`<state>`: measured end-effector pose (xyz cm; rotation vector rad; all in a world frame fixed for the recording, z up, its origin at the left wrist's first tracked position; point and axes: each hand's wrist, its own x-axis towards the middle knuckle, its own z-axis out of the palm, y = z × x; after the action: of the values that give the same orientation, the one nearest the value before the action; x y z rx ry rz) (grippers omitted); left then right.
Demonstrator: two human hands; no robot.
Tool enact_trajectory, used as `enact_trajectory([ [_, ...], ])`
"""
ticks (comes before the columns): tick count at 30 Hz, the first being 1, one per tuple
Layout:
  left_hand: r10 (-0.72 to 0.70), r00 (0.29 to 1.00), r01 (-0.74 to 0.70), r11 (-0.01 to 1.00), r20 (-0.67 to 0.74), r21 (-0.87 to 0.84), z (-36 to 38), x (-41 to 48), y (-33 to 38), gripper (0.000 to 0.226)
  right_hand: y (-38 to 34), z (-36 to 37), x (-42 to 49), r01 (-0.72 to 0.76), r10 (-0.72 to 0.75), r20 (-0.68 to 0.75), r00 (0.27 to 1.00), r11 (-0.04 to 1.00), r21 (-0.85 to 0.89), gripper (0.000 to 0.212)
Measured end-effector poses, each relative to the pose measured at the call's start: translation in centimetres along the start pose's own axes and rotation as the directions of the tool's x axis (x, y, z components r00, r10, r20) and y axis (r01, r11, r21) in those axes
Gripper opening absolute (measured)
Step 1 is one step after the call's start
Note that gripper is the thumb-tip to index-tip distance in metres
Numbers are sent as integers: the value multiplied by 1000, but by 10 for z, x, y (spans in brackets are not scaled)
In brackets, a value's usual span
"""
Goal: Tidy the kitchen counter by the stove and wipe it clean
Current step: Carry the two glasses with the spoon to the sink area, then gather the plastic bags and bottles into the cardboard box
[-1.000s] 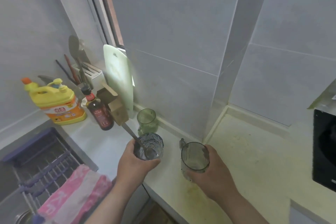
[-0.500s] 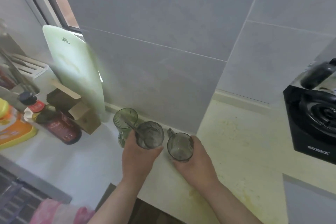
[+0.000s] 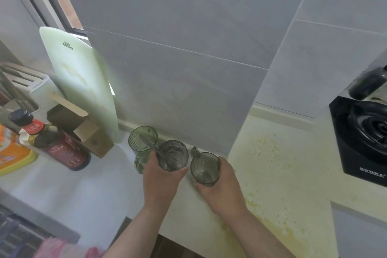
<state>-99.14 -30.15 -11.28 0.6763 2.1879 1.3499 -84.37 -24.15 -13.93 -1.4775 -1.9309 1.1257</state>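
- Smoky grey glass (image 3: 173, 156) sits in the left hand (image 3: 161, 178), whose fingers and thumb are curled round its lower side; the mouth of the glass tilts toward the camera.
- A metal spoon (image 3: 149, 145) stands in that glass, its handle slanting up and left across the green glass behind.
- The green glass (image 3: 142, 141) stands upright on the counter, close to the wall, just behind the left hand and touching or nearly touching the held glass.
- The right hand (image 3: 221, 194) grips a second smoky mug (image 3: 204, 168) from the right, fingers wrapped round its side; its small handle points toward the wall.
- The two held glasses are just beside each other near the foot of the tiled wall; whether either rests on the counter cannot be told.
- The counter (image 3: 282, 176) is pale, with yellow stains and specks spread to the right of the hands and along its front edge.
- A black stove (image 3: 364, 138) sits at the right edge, well apart from the glasses.
- To the left a pale green cutting board (image 3: 79, 81) leans against the wall, with an open cardboard box (image 3: 88, 132) at its foot.
- A dark sauce bottle (image 3: 59, 146) stands beside the box, and a yellow bottle (image 3: 12, 154) is cut off by the left edge.
- A white knife block (image 3: 27, 82) is behind them.
- A pink cloth (image 3: 54, 247) shows, blurred, at the bottom left.
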Motion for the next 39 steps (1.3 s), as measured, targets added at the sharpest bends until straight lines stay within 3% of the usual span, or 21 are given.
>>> enact_trajectory([
  [6, 17, 1000, -17, 1000, 15, 9, 5, 7, -5, 59, 3, -1, 7, 42, -42, 58, 997, 999, 1, 84],
  [10, 12, 1000, -13, 1000, 20, 5, 5, 9, -14, 60, 6, -6, 9, 23, -29, 68, 997, 996, 85, 72],
  [15, 41, 999, -41, 999, 19, 14, 8, 14, -18, 61, 9, -5, 10, 31, -38, 64, 997, 994, 109, 72],
  [22, 52, 999, -52, 993, 3, 103, 11, 22, -25, 80, 7, -2, 11, 30, -34, 39, 999, 994, 105, 69],
  [25, 46, 999, -45, 999, -12, 24, 11, 15, -19, 66, 5, -3, 6, 11, -14, 41, 999, 998, 59, 74],
  [29, 26, 1000, -26, 1000, 6, 0, 7, -3, -16, 65, -1, -15, -16, -47, 47, 15, 999, 999, -9, 89],
  [34, -91, 990, 79, 990, 104, 118, -20, -32, -21, 80, -8, -33, -44, -54, 53, -28, 998, 998, -32, 69],
  [39, -47, 971, 24, 995, 235, 100, -54, -65, -16, 36, -23, -53, -70, -2, 2, 5, 1000, 995, -102, 52],
])
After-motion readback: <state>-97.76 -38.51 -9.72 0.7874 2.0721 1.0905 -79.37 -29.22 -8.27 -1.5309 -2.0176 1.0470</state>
